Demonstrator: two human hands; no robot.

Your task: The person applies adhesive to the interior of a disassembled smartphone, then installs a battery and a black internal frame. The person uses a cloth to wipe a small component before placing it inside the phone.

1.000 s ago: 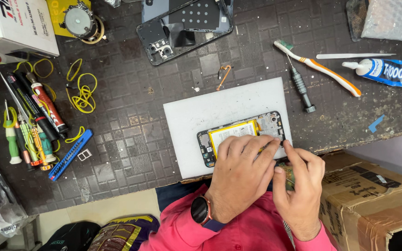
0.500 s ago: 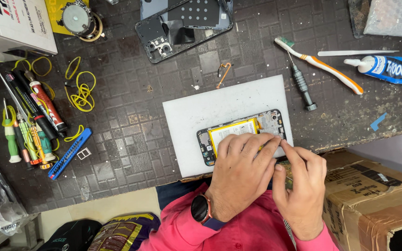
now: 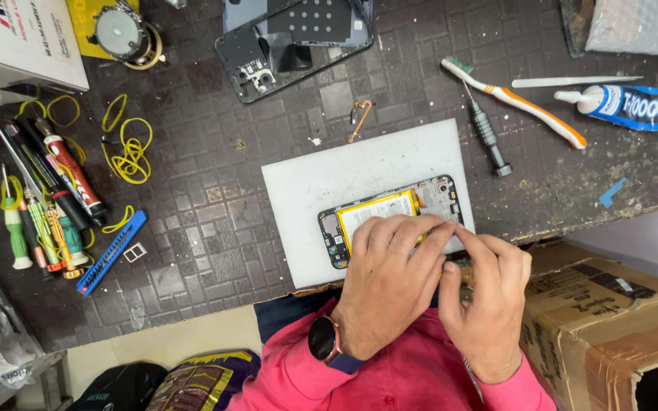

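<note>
Far left of the dark tiled table (image 3: 192, 228): a row of screwdrivers and pens (image 3: 43, 202), a blue pry tool (image 3: 112, 242), loose yellow rubber bands (image 3: 129, 148). A white box (image 3: 20, 42) sits at the top left corner.

Top centre: a separate phone back frame (image 3: 295, 42), dark, its inner parts exposed.

Centre: a white mat (image 3: 344, 179) lies flat on the table near its front edge. On the mat's lower right part lies the opened phone (image 3: 378, 217), long side running left to right, back cover off. Dark frame; a yellow-edged battery with a white label fills its middle; small circuit parts show at the left end and a greyish board area at the right end. Its lower edge is hidden under the hands.

Left hand (image 3: 390, 278), watch on the wrist, lies palm down over the phone's lower half, fingers spread and pressing on the battery, not clenched. Right hand (image 3: 489, 297) is just beside it, fingertips pinched together at the phone's lower right edge; whether they grip something small cannot be told.

Right: small black screwdriver (image 3: 487, 137), toothbrush (image 3: 515, 103), glue tube (image 3: 630, 105). Cardboard box (image 3: 611, 312) below the table edge.
</note>
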